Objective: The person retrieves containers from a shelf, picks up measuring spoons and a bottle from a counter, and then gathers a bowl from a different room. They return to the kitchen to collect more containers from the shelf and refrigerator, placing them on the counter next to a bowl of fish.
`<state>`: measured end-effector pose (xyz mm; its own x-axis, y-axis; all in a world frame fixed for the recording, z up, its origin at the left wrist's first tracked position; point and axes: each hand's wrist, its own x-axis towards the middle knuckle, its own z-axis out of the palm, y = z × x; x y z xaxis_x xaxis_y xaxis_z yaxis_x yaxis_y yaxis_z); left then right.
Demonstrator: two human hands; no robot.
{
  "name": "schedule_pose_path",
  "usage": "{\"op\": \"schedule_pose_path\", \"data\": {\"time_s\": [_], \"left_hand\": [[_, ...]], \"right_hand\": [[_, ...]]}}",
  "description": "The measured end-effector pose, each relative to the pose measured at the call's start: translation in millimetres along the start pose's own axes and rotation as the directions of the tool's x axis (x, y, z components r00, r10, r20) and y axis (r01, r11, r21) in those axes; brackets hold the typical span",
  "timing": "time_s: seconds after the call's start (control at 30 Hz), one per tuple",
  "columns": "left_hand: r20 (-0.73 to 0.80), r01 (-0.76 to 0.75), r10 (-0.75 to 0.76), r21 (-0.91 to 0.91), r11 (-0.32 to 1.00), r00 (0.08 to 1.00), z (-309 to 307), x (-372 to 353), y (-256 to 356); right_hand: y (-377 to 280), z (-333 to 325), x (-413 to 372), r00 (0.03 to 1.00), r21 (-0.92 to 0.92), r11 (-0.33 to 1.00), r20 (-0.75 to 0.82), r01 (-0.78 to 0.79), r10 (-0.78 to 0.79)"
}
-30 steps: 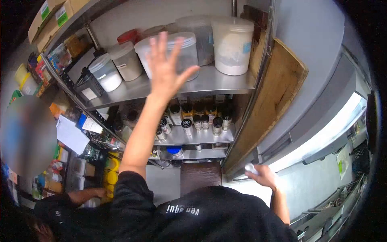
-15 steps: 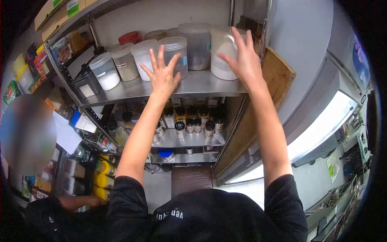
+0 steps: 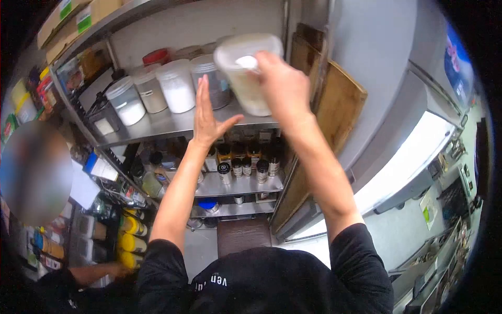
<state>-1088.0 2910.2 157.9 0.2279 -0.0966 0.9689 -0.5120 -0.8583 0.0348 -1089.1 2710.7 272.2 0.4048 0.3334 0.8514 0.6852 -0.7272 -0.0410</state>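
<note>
Right hand (image 3: 284, 83) curled closed on upper right side of large pale tub (image 3: 244, 89); small white object (image 3: 246, 62) near thumb. Tub tilted at upper shelf (image 3: 157, 124) front edge; contact with shelf unclear. Left hand (image 3: 207, 123): fingers straight, thumb spread, holding nothing, in front of clear jar (image 3: 205, 66).

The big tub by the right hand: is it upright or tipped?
Tipped, it seems: next to the right hand, the big tub shows more of its top than the upright tubs to its left.
</note>
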Motion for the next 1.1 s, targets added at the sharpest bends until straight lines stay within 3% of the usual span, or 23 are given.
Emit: {"op": "schedule_pose_path", "data": {"time_s": [0.07, 0.13, 0.17, 0.33, 0.37, 0.4, 0.5, 0.6, 0.63, 0.7, 0.73, 0.77, 0.8, 0.83, 0.87, 0.93, 1.03, 1.07, 1.1], "left_hand": [[-0.004, 0.13, -0.133, -0.173, 0.976, 0.991, 13, -2, 18], [-0.056, 0.239, -0.266, -0.293, 0.926, 0.962, 25, -3, 24], [-0.087, 0.276, -0.32, -0.33, 0.903, 0.944, 25, -1, 27], [-0.186, 0.348, -0.426, -0.341, 0.873, 0.886, 21, 14, 34], [-0.185, 0.356, -0.431, -0.333, 0.873, 0.883, 19, 17, 36], [-0.178, 0.371, -0.446, -0.337, 0.865, 0.877, 18, 15, 37], [-0.111, 0.438, -0.488, -0.303, 0.846, 0.866, 11, 11, 37], [-0.003, 0.494, -0.512, -0.255, 0.831, 0.859, 3, 6, 35], [0.064, 0.509, -0.513, -0.272, 0.817, 0.856, 4, 4, 40], [0.009, 0.486, -0.492, -0.173, 0.857, 0.87, 13, -2, 53], [-0.007, 0.51, -0.513, -0.111, 0.853, 0.858, 21, -1, 62], [-0.028, 0.476, -0.475, 0.029, 0.879, 0.88, 31, 1, 71], [0.011, 0.439, -0.447, 0.168, 0.883, 0.895, 45, 0, 74], [-0.05, 0.371, -0.368, 0.166, 0.914, 0.929, 67, -3, 68], [-0.125, 0.316, -0.294, 0.229, 0.921, 0.947, 91, -3, 67], [0.035, 0.266, -0.272, 0.116, 0.957, 0.962, 110, -8, 68], [0.323, 0.301, -0.323, 0.118, 0.946, 0.89, 94, -14, 87], [0.253, 0.237, -0.272, 0.159, 0.958, 0.929, 99, -25, 84], [0.301, 0.203, -0.26, 0.207, 0.957, 0.917, 99, -32, 85]], "right_hand": [[-22, 5, -14, 0.979, -0.068, 0.986, -0.125, 0.151, -0.158], [-54, -11, -28, 0.983, 0.042, 0.984, -0.061, 0.174, -0.171], [-64, -5, -32, 0.97, 0.031, 0.975, -0.116, 0.22, -0.215], [-65, 20, -50, 0.907, 0.105, 0.917, -0.23, 0.384, -0.354], [-58, 20, -59, 0.929, 0.335, 0.87, -0.211, 0.362, -0.305], [-52, 20, -70, 0.948, 0.55, 0.772, -0.178, 0.319, -0.265], [-35, 15, -122, 0.959, 0.744, 0.638, -0.013, 0.198, -0.282], [-9, 29, -177, 0.921, 0.861, 0.492, 0.286, -0.126, -0.264], [2, 32, -193, 0.893, 0.828, 0.489, 0.407, -0.273, -0.19], [26, 34, -214, 0.848, 0.765, 0.488, 0.522, -0.419, -0.091], [36, 31, -221, 0.772, 0.686, 0.461, 0.636, -0.563, -0.005], [46, 39, -234, 0.758, 0.677, 0.406, 0.649, -0.614, 0.064], [59, 47, -245, 0.775, 0.673, 0.453, 0.629, -0.585, 0.067], [59, 33, -241, 0.692, 0.604, 0.401, 0.712, -0.689, 0.118], [68, 40, -249, 0.707, 0.617, 0.42, 0.701, -0.666, 0.091], [78, 43, -264, 0.659, 0.571, 0.409, 0.745, -0.712, 0.107], [86, 54, -285, 0.599, 0.531, 0.355, 0.793, -0.77, 0.113], [87, 57, -292, 0.581, 0.517, 0.347, 0.807, -0.782, 0.105], [87, 61, -300, 0.569, 0.515, 0.345, 0.819, -0.785, 0.071]]}}
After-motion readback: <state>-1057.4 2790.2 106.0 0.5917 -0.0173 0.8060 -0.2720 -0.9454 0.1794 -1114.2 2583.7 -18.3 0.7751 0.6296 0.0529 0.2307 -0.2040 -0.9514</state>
